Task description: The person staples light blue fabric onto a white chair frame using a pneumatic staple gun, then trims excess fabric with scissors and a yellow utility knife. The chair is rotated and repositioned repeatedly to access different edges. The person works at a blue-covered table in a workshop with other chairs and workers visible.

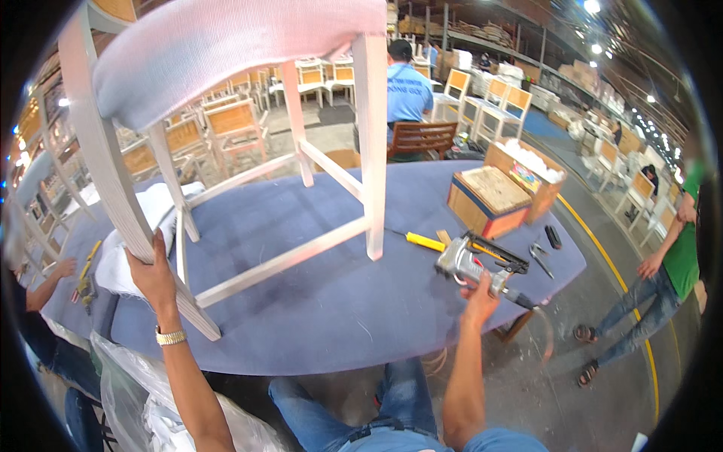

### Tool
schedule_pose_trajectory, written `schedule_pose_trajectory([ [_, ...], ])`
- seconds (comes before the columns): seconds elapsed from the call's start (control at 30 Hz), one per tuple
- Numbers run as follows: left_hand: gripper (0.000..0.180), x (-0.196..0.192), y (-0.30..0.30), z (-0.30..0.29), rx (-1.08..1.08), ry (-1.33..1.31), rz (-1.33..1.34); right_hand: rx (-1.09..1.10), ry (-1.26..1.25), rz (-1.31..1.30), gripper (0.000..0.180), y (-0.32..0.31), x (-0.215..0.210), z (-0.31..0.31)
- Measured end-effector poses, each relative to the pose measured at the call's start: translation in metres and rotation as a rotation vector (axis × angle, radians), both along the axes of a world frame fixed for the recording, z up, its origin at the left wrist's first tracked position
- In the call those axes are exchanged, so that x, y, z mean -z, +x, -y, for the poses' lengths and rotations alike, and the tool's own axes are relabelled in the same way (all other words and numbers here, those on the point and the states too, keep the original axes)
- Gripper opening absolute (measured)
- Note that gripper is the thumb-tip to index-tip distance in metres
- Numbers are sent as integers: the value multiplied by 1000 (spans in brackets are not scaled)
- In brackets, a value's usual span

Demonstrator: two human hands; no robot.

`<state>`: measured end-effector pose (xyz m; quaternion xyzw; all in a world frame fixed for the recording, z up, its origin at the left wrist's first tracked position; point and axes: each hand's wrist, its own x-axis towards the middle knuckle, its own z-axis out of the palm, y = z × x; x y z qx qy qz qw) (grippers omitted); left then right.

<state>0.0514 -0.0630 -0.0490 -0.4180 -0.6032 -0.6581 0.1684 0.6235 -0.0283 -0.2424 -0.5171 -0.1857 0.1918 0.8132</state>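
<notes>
A white-framed chair (315, 252) with a pale padded seat (241, 56) stands on the blue-grey covered table (301, 316). My left hand (156, 279) is wrapped round the chair's nearest left leg, partway above its foot. To the right of the chair, my right hand (479, 300) grips a silver and black air nail gun (461, 260) by its handle, with a hose fitting at the back end. The gun lies low over the tabletop, its front toward the chair; whether it touches the cloth I cannot tell. White cloth (124, 264) lies behind my left hand.
A yellow-handled tool (425, 241), pliers (541, 260), a small black object (553, 237) and two boxes (489, 200) are on the table's right. Plastic sheeting (128, 377) hangs at front left. One person (681, 248) stands right; another's hand (64, 267) is left.
</notes>
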Motion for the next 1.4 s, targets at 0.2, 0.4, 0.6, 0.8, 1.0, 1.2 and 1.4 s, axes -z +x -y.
schedule_pose_trajectory([
  [0.2,47,1,5,23,-10,5,31,-229,-167,667,37,-6,-49,21],
  [0.4,65,-33,-7,66,-199,-51,-316,-602,-435,1101,44,-41,-62,46],
  [0.6,64,-239,103,41,-261,253,-982,-948,-538,912,60,-3,-25,66],
  [0.8,84,-381,200,-96,-265,-2,-1384,-1016,-140,814,36,-44,-55,4],
  [1.0,100,-369,250,-133,-111,-464,-1336,-601,624,902,33,-109,-191,-64],
  [1.2,108,-337,248,-131,-247,-254,-1506,-345,958,812,25,-163,-280,-123],
  [1.4,107,-317,243,-138,-343,-53,-1506,-423,1025,748,29,-181,-322,-152],
])
